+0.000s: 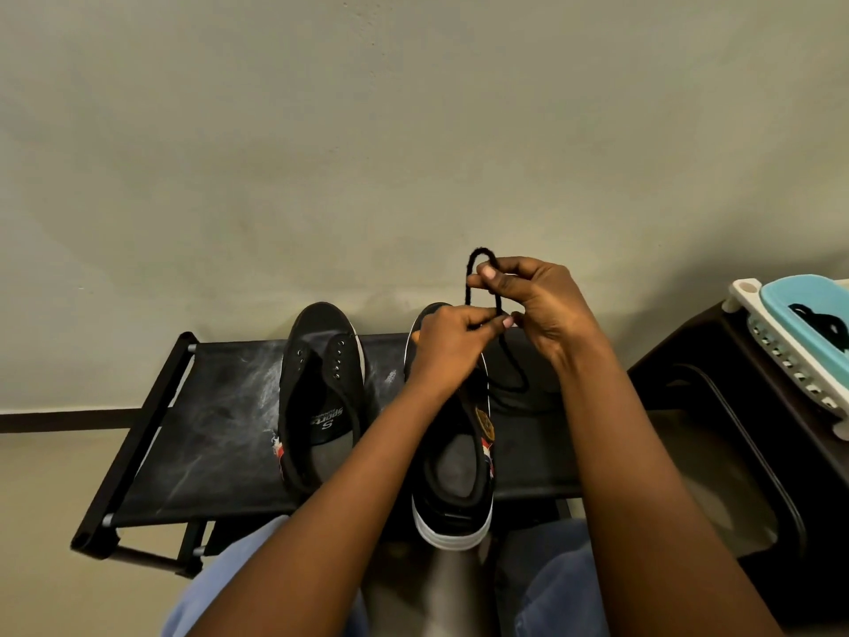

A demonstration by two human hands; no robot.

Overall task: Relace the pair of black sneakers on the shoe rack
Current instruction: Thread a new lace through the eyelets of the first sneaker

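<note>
**Where Things Sit on the Shoe Rack**

The shoe rack [216, 406] is set against the wall [413, 131]. Two sneakers are placed side by side on its top, toes toward the back edge. The left sneaker [321, 379] is found near the middle. The right sneaker [459, 480] is hung over the front edge at its heel. A lace [469, 268] is pinched by the left hand [452, 342] and the right hand [537, 305] above that sneaker's toe. A stand [735, 406] is placed past the right edge, and a tub [781, 310] is set on it.
</note>
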